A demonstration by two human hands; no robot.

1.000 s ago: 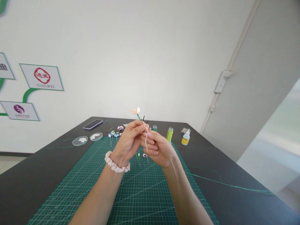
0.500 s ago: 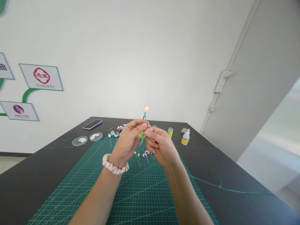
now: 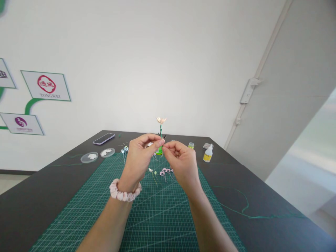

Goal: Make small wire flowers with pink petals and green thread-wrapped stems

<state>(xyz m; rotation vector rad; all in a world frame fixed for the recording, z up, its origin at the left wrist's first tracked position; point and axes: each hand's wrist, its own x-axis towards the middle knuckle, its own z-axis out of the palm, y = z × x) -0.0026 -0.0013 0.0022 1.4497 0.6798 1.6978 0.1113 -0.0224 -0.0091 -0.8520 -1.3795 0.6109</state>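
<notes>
My left hand (image 3: pixel 143 154) is closed in a pinch around the stem of a small pale peach flower (image 3: pixel 161 120). The flower stands upright above the fingertips, its stem wrapped in green. Just to the right, my right hand (image 3: pixel 181 159) is closed, thumb and forefinger pressed together close below the left fingertips. What lies between them is too small to make out. A green thread (image 3: pixel 258 217) runs across the table at the right and up behind my right forearm. Below the hands, several pink looped pieces on wires (image 3: pixel 164 171) and a thin sprig with a white bud (image 3: pixel 150 170) lie on the green cutting mat (image 3: pixel 162 213).
Blue wired flowers (image 3: pixel 124 150) lie at the mat's far left, beside two clear dishes of white pieces (image 3: pixel 89 157). A phone (image 3: pixel 104 138) rests farther back. Behind the hands stands a bright green container (image 3: pixel 159 151). A glue bottle (image 3: pixel 208 154) and a small jar (image 3: pixel 191 145) are at right.
The flower has tipped so its petals show more openly, and it sits slightly left. My left hand has shifted a little left. My right hand has turned palm-down. The thread at right has shifted.
</notes>
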